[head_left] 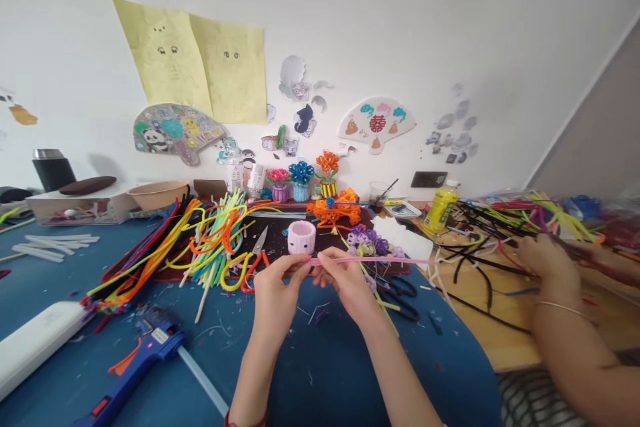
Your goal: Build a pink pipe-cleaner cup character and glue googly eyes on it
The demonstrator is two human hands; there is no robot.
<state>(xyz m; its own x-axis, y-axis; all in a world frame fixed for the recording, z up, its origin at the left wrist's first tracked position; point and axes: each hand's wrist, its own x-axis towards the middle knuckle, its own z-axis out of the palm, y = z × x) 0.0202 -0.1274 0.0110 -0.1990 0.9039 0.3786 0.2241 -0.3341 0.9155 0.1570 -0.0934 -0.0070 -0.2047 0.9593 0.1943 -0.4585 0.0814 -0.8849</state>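
Observation:
My left hand (277, 288) and my right hand (345, 282) both pinch a pink pipe cleaner (383, 259), which runs roughly level and sticks out past my right hand. Just beyond my fingers, a small pink pipe-cleaner cup (301, 237) stands on a black mat (273, 240). Neither hand touches the cup. Scissors with orange-red handles (253, 268) lie to the left of my left hand, partly under a yellow pipe cleaner.
Another person's hand (547, 263), wearing a thin bangle, works among black pipe cleaners on a wooden table at right. Heaps of colored pipe cleaners (220, 247) lie at left. A blue glue gun (145, 353) and black-handled scissors (400, 297) rest on the blue mat.

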